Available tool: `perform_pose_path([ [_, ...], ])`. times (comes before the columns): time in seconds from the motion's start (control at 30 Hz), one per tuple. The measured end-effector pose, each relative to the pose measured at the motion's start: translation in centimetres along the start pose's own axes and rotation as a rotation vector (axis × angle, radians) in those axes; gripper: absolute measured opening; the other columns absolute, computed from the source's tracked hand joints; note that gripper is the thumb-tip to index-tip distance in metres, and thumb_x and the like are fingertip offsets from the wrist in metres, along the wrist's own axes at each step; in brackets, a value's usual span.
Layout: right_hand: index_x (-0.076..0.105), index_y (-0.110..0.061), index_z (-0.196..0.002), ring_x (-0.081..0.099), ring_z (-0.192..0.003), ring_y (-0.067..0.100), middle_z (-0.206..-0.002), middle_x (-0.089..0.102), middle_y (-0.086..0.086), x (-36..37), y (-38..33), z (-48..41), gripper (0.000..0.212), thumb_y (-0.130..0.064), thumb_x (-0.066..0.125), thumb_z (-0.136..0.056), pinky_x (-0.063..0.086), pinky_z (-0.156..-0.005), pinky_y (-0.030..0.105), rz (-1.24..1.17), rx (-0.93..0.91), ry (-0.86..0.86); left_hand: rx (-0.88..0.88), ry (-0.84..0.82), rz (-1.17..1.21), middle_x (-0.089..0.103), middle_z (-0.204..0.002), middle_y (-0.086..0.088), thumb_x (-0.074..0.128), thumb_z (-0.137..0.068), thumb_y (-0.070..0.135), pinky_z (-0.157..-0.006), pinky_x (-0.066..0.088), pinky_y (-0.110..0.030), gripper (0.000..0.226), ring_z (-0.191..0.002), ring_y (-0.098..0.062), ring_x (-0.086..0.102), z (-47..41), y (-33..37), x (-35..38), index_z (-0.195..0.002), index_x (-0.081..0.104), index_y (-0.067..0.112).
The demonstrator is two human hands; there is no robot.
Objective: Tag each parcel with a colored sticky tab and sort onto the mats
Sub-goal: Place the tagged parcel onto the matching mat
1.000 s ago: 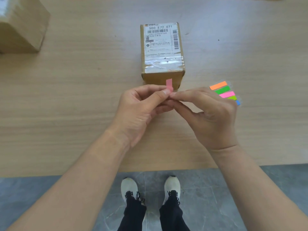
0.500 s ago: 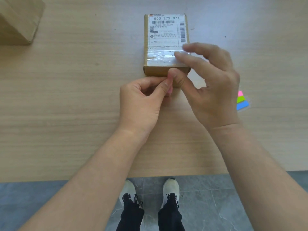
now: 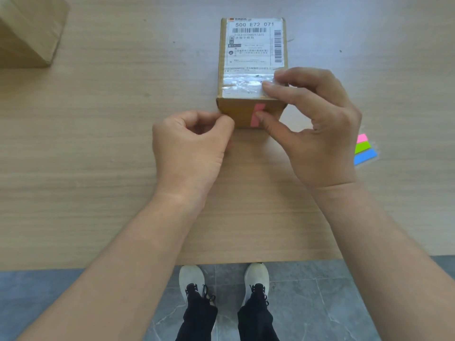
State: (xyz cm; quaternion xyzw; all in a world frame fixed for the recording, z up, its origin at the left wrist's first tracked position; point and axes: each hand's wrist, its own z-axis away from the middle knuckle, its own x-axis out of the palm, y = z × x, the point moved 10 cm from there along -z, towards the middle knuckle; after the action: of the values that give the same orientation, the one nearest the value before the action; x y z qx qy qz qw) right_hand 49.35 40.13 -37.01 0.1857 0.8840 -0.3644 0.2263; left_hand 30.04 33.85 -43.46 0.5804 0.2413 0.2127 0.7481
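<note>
A small cardboard parcel (image 3: 251, 45) with a white shipping label on top stands on the wooden table, just beyond my hands. A pink sticky tab (image 3: 256, 119) lies upright on its near face. My right hand (image 3: 317, 134) holds the parcel's near top edge: the thumb presses on the tab and the fingertips sit on the taped top. My left hand (image 3: 189, 148) is curled loosely beside the parcel's near left corner, and I see nothing in it.
A pad of coloured sticky tabs (image 3: 364, 150) lies on the table to the right, partly behind my right hand. A larger cardboard box (image 3: 27, 33) stands at the far left. The table's near edge (image 3: 123, 264) runs above grey floor tiles and my shoes.
The pink tab has gone from between my fingertips onto the parcel's near face. My left hand has let go and drawn back left; my right thumb now presses the tab.
</note>
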Motion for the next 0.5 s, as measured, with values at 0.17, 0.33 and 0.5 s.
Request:
perform_pose_path([
  [0.17, 0.077, -0.006, -0.108, 0.065, -0.113, 0.025, -0.118, 0.066, 0.012, 0.4, 0.4, 0.0, 0.033, -0.012, 0.089, -0.079, 0.055, -0.091, 0.042, -0.045, 0.054, -0.020, 0.005, 0.096, 0.139, 0.076, -0.080, -0.011, 0.051, -0.090, 0.015, -0.082, 0.062, -0.045, 0.029, -0.082, -0.025, 0.075, -0.8, 1.0, -1.5, -0.079, 0.076, 0.004],
  [0.33, 0.055, -0.012, -0.144, 0.060, -0.127, 0.013, -0.145, 0.055, 0.007, 1.4, 2.9, 1.5, 0.046, -0.025, 0.063, -0.101, 0.053, -0.104, 0.038, -0.493, 0.535, 0.098, -0.126, -0.100, 0.361, 0.075, -0.115, -0.003, 0.029, -0.104, 0.030, -0.104, 0.052, -0.032, 0.051, -0.114, -0.017, 0.068, -1.2, 0.9, 1.4, -0.117, 0.072, 0.005],
  [0.5, 0.067, -0.012, -0.130, 0.064, -0.120, 0.009, -0.125, 0.072, -0.004, 4.1, 3.1, 1.7, 0.042, -0.033, 0.037, -0.110, 0.049, -0.107, 0.039, -0.601, 0.770, 0.030, -0.131, -0.215, 0.326, 0.074, -0.119, 0.001, 0.022, -0.105, 0.034, -0.110, 0.046, -0.037, 0.057, -0.118, -0.015, 0.066, -0.6, 2.1, 2.7, -0.126, 0.068, 0.009],
])
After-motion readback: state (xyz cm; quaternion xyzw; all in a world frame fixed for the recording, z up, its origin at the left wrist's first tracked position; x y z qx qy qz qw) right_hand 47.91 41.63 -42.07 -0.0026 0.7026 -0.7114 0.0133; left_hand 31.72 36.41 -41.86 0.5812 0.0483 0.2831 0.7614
